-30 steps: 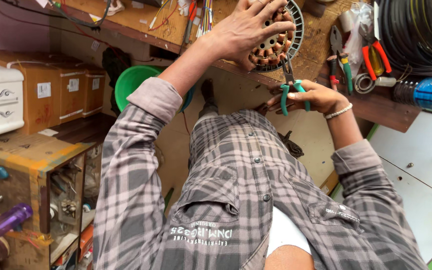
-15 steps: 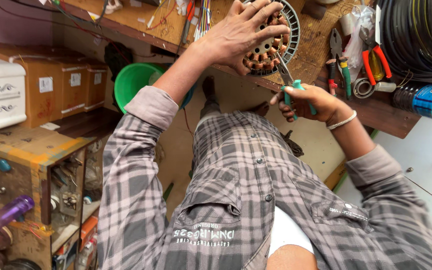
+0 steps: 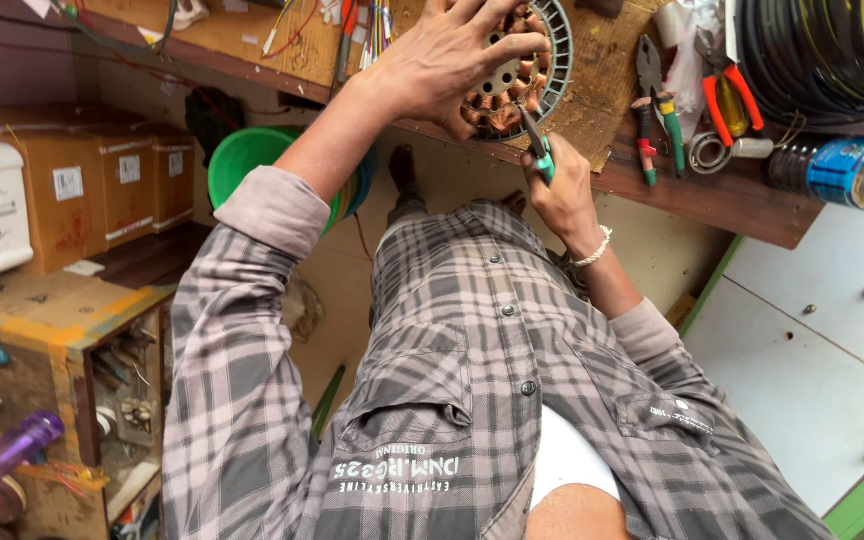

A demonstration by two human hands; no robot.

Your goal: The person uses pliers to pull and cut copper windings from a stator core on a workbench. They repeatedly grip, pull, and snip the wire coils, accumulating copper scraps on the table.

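The motor stator (image 3: 512, 75), a round core ringed with copper windings inside a pale slotted rim, is lying flat on the wooden workbench (image 3: 612, 110) near its front edge, its round face turned up toward the camera. The left hand (image 3: 452, 60) is resting over it with fingers spread wide across the windings, hiding the stator's left part. The right hand (image 3: 557, 185) is gripping the green handles of a pair of pliers (image 3: 537, 140), fingers curled tight around them, and the tool's long axis is running from the hand up and slightly left, its nose touching the windings at the stator's lower edge. Just right of the stator, a pair of pliers with red and green grips (image 3: 652, 120) is lying on the bench, with orange-handled cutters (image 3: 727, 95) and a small metal ring (image 3: 707, 152) beside them. Farther right, a coil of dark cable (image 3: 822, 55) is sitting above a plastic bottle (image 3: 852, 170). A bundle of coloured wires (image 3: 377, 25) is lying behind the left hand. Below the bench, a green bowl (image 3: 247, 160) and cardboard boxes (image 3: 102, 185) are standing to the left.
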